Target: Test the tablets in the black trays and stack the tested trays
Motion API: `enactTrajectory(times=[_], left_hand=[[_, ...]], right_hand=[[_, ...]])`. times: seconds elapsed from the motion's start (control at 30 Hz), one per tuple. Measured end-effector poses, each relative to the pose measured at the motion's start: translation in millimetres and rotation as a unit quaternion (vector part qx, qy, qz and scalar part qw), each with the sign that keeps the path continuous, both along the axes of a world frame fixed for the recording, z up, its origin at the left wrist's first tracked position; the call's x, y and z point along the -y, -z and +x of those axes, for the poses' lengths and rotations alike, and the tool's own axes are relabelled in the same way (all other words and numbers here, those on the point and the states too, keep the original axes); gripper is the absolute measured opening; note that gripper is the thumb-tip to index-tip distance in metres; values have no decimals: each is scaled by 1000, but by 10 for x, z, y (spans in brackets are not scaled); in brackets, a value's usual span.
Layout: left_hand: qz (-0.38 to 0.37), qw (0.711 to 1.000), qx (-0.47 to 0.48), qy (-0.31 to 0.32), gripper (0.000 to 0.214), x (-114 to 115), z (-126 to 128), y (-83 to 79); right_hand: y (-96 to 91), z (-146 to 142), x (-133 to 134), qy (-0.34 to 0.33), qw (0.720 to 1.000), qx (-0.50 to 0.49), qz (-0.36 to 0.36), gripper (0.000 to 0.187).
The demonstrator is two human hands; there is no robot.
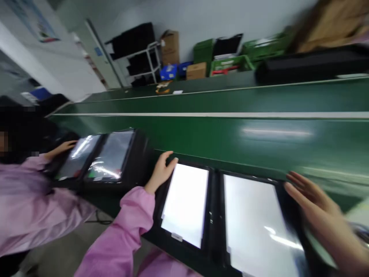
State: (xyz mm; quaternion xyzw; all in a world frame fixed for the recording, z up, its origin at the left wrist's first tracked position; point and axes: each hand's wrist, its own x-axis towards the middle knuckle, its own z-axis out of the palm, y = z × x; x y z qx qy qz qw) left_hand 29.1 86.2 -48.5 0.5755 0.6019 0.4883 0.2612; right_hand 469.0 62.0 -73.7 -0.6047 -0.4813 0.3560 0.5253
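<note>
Clearly both hands are working the ends of one black tray (215,200), which lies between them on the near edge of the green belt (230,134). The left hand (161,171) sits on the tray's far left corner, fingers curled over the rim; whether it truly clamps there I cannot tell. The right hand (311,196) is open, fingers spread and blurred, just at the tray's right rim, and contact cannot be made out. The hands are well apart, a full tray-width between them.

Two white panels lie in the tray: the left panel (186,204) just beside the left hand, the right panel (253,219) just inside the right hand. To my eye, good handling means keeping fingertips on the black rim only, off the white faces, and loading both ends evenly so the tray stays level.

Beyond the left hand, a co-worker's hand (62,148) rests on a second tray (138,161) holding glossy panels (111,156); keep clear of it
</note>
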Motion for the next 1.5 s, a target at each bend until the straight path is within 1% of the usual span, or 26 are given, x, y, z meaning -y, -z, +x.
enactTrajectory(times=[0.07,0.13,0.2,0.3,0.47,0.63,0.77,0.87,0.97,1.0,1.07,1.1,1.13,1.17,1.23,1.27,1.3,1.33,1.4,1.43,1.5], left_hand=[[-27,998,63,-2,46,-152,16,81],[-46,992,115,-1,51,-227,10,150],[-55,987,149,1,58,-222,-17,182],[-59,985,164,17,62,-140,-48,159],[-65,987,129,64,69,-70,-18,93],[-60,990,73,102,73,-55,-26,62],[-70,988,35,134,71,-15,-51,12],[-76,985,23,153,74,-7,-75,-9],[-74,982,19,173,81,-7,-102,-9],[-72,981,17,177,81,-5,-107,-6],[-69,982,13,177,80,-2,-109,7],[-67,982,13,175,80,-3,-105,17],[-63,983,14,173,80,-8,-98,29],[-59,984,18,170,80,-17,-90,41],[-45,986,34,159,77,-43,-72,60],[-36,987,46,147,73,-53,-64,62],[-28,989,58,131,67,-53,-56,57],[-20,991,70,114,61,-36,-47,44],[-4,993,88,85,53,82,-25,-1],[5,993,93,78,49,193,-11,-25],[30,991,95,86,41,511,12,-54]], right_hand=[[7,43,82,27,998,-40,-26,62],[44,26,110,40,997,-62,-24,66],[76,-4,115,38,996,-75,-17,65],[86,-19,127,21,996,-82,-8,62],[50,14,162,-17,997,-74,3,64],[-1,10,211,-53,996,-65,4,82],[10,10,208,-67,996,-50,6,86],[28,25,154,-67,997,-29,13,89],[-56,6,203,-41,999,-6,35,85],[-110,-22,283,-26,998,9,49,81],[-215,-130,556,-19,994,68,84,68],[-244,-214,734,-38,986,130,102,60],[-248,-316,917,-89,975,176,105,55],[-225,-431,1086,-157,964,192,92,51],[-114,-677,1316,-316,924,213,34,44],[-43,-796,1358,-355,909,217,21,41],[24,-905,1354,-386,896,220,10,41],[81,-1001,1313,-401,888,224,7,42],[138,-1152,1182,-415,880,231,11,42],[136,-1210,1120,-422,876,233,15,40],[83,-1300,1030,-434,869,237,27,34]])
